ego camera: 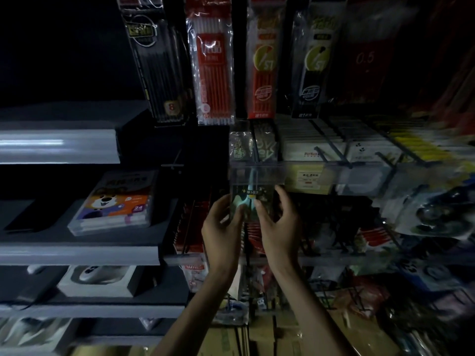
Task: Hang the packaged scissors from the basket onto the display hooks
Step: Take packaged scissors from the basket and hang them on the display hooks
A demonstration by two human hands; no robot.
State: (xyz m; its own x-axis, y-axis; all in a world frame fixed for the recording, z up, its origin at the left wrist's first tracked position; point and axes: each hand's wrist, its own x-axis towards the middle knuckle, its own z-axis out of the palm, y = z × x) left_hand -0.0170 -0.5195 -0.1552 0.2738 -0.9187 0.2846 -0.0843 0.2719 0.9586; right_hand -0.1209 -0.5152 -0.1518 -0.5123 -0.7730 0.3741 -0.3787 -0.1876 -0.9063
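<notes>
1. Here, both hands hold one pack of scissors up in front of the dark store rack.
2. The left hand grips the left edge of the pack, with its thumb on the front.
3. The right hand grips the right edge, with its thumb on the front too and its fingers curled behind.
4. The pack sits between the two hands, upright, with its top just under a clear plastic strip.
5. The scissors inside look light blue, but the pack is dim and shiny, so the shape is hard to see.
6. The hook for the pack is hidden, and I cannot tell if the pack is on one.
7. The right side of the rack is blurry, and the bottom of the arms is cut off.
8. The writing on the pack is too small to read.
9. A marker box on the grey shelf at the left shows "24".
10. A red pen pack hangs above, and a dark red pack farther right says "0.5".
</notes>
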